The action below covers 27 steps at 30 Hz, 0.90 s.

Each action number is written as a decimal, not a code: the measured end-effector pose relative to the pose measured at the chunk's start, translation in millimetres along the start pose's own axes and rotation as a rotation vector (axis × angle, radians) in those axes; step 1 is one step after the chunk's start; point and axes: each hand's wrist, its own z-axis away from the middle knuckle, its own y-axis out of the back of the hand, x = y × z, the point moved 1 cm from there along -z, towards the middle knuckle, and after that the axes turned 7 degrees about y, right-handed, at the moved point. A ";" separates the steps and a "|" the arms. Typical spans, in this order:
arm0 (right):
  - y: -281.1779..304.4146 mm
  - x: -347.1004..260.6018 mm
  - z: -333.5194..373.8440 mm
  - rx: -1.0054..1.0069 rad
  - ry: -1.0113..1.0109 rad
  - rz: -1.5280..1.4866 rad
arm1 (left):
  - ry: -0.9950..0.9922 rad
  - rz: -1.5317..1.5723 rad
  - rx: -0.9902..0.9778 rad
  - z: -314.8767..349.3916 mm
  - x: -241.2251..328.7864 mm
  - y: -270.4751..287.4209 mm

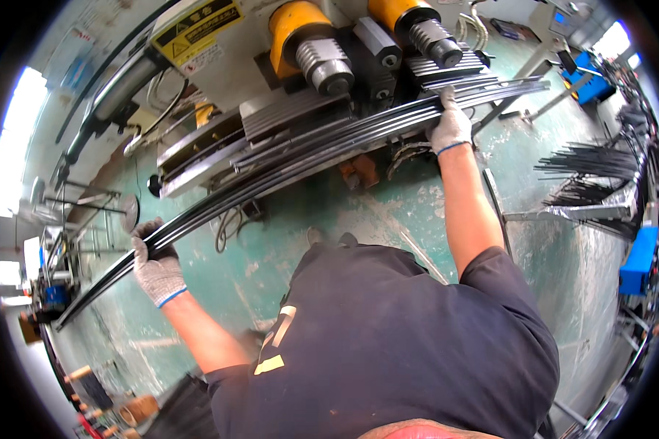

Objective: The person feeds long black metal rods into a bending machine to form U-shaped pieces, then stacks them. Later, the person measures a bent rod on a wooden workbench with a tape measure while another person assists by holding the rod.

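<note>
A bundle of long dark metal tubes (271,170) stretches across in front of me, from the lower left up to the far right. Near its left end my left hand (158,265), in a grey-white knit glove, is closed round the bundle. My right hand (450,126), gloved alike, grips it toward the right end, thumb on top. Just behind the tubes stands a machine with two orange cylinders (289,29) and ribbed steel heads (325,66). Whether the tubes rest on the machine's bed (293,113) I cannot tell.
Racks of dark rods (593,162) stand at the right, near a blue box (639,261). A yellow warning label (196,31) marks the machine. A round-seated stool (129,212) is at the left. Cables (231,228) hang below the machine over the worn green floor (344,212).
</note>
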 end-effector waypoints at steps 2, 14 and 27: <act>-24.2 22.6 -13.2 -0.012 0.149 0.001 | 0.084 -0.019 0.061 -47.3 -19.7 20.3; -99.4 73.6 -19.1 0.082 0.073 0.314 | 0.560 0.170 0.226 -135.2 -149.3 -60.3; -75.7 88.1 -60.8 0.053 0.146 0.374 | 0.313 0.219 0.238 -201.6 -100.8 40.9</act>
